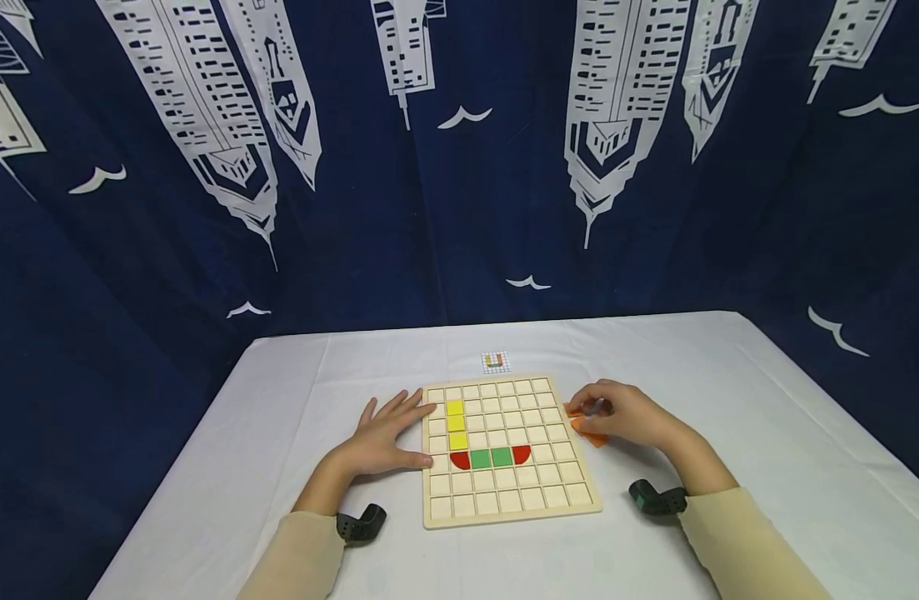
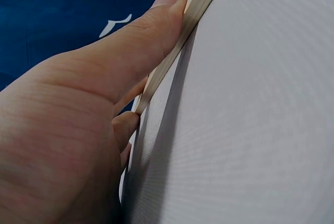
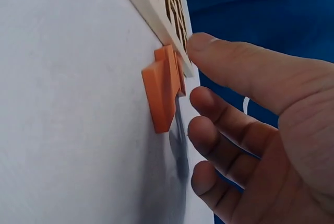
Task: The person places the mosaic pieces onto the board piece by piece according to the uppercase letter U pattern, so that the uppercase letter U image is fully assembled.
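A wooden grid board [image 1: 504, 515] lies flat on the white table. Set into it are a column of yellow squares [image 1: 456, 422] and, below, a row of two green squares [image 1: 491, 458] between two red quarter-round pieces [image 1: 521, 454]. My left hand [image 1: 380, 437] rests at the board's left edge with fingers spread; in the left wrist view its thumb [image 2: 156, 31] touches the rim. Beside the board's right edge lie several orange pieces [image 3: 160, 93], close together. Over them hovers my right hand [image 1: 630, 414], fingers loosely bent and apart, with nothing visible between them.
A small card [image 1: 496, 362] with a coloured grid pattern lies just beyond the board's far edge. Dark blue cloth [image 1: 429, 208] with white printed buildings hangs behind the table [image 1: 339, 375]. Black wrist devices [image 1: 657, 498] sit at both cuffs.
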Action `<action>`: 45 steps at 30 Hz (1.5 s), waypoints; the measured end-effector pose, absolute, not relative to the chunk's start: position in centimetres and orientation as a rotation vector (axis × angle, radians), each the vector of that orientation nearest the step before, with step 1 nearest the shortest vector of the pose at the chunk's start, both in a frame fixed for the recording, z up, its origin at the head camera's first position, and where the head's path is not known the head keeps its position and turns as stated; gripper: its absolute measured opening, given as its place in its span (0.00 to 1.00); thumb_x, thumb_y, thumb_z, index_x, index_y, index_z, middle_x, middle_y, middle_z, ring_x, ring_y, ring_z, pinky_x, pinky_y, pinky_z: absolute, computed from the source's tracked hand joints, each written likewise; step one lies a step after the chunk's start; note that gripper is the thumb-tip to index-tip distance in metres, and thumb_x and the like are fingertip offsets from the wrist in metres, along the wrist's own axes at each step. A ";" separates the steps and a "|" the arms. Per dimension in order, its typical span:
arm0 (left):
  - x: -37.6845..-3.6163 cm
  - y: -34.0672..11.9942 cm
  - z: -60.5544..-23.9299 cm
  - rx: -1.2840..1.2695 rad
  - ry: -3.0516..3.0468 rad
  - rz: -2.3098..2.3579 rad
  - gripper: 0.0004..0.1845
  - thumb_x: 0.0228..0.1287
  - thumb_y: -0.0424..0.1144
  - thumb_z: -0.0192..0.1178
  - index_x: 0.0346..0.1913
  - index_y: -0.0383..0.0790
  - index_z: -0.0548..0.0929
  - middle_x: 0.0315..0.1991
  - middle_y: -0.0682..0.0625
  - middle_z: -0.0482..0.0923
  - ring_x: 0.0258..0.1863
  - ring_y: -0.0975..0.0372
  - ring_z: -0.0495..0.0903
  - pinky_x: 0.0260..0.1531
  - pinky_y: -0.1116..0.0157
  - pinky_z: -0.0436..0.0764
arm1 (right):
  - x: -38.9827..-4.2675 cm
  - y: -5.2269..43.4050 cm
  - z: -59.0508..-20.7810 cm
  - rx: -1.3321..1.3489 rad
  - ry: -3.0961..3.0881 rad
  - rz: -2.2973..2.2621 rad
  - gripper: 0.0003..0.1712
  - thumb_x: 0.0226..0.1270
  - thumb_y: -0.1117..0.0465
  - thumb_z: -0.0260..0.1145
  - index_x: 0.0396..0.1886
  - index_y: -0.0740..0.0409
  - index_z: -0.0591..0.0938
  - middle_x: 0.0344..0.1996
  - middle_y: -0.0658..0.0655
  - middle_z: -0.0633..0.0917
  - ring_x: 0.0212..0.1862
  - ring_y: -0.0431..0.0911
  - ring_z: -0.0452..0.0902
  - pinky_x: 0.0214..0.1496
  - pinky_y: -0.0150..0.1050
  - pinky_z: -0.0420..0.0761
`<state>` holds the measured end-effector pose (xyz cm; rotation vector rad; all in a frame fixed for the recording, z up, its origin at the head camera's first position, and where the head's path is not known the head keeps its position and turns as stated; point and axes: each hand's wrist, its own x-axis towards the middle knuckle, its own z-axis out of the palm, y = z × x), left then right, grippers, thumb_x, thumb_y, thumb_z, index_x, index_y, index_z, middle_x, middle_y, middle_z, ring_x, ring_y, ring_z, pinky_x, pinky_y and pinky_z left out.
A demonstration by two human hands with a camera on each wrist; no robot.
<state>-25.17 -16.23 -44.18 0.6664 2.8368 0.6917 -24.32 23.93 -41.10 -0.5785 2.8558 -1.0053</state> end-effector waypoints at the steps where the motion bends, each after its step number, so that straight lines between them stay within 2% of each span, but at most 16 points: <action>1: -25.2 -16.2 -44.2 0.666 2.837 0.688 0.48 0.44 0.66 0.69 0.71 0.62 0.63 0.78 0.56 0.48 0.79 0.54 0.41 0.73 0.41 0.29 | -24.3 24.0 -41.1 -0.579 2.847 -0.998 0.15 0.54 0.61 0.73 0.43 0.50 0.84 0.37 0.52 0.82 0.35 0.43 0.71 0.34 0.29 0.73; 8: -25.1 -16.2 -44.1 0.666 2.843 0.680 0.48 0.45 0.66 0.68 0.72 0.62 0.63 0.78 0.56 0.47 0.79 0.54 0.41 0.73 0.41 0.29 | -24.4 24.2 -41.4 -0.562 2.809 -0.944 0.14 0.54 0.61 0.73 0.42 0.49 0.84 0.39 0.51 0.80 0.36 0.43 0.68 0.34 0.29 0.71; 23: -25.1 -16.1 -44.3 0.675 2.847 0.669 0.48 0.45 0.65 0.68 0.72 0.60 0.62 0.78 0.56 0.47 0.78 0.53 0.41 0.73 0.41 0.29 | -24.4 23.4 -42.0 -0.637 2.903 -0.747 0.13 0.54 0.63 0.71 0.40 0.50 0.80 0.31 0.49 0.75 0.33 0.41 0.67 0.33 0.30 0.68; 38: -25.2 -16.2 -44.2 0.694 2.848 0.673 0.48 0.46 0.66 0.67 0.72 0.60 0.62 0.78 0.54 0.47 0.78 0.53 0.41 0.73 0.40 0.30 | -24.4 23.3 -41.8 -0.607 2.964 -0.829 0.13 0.53 0.58 0.73 0.39 0.46 0.82 0.34 0.46 0.79 0.34 0.41 0.71 0.34 0.29 0.73; 45: -25.2 -16.3 -44.2 0.696 2.852 0.664 0.48 0.47 0.65 0.67 0.72 0.60 0.62 0.78 0.55 0.47 0.78 0.53 0.42 0.72 0.40 0.30 | -24.4 23.0 -41.5 -0.615 2.965 -0.914 0.10 0.56 0.61 0.72 0.39 0.51 0.83 0.35 0.47 0.83 0.34 0.41 0.73 0.34 0.29 0.75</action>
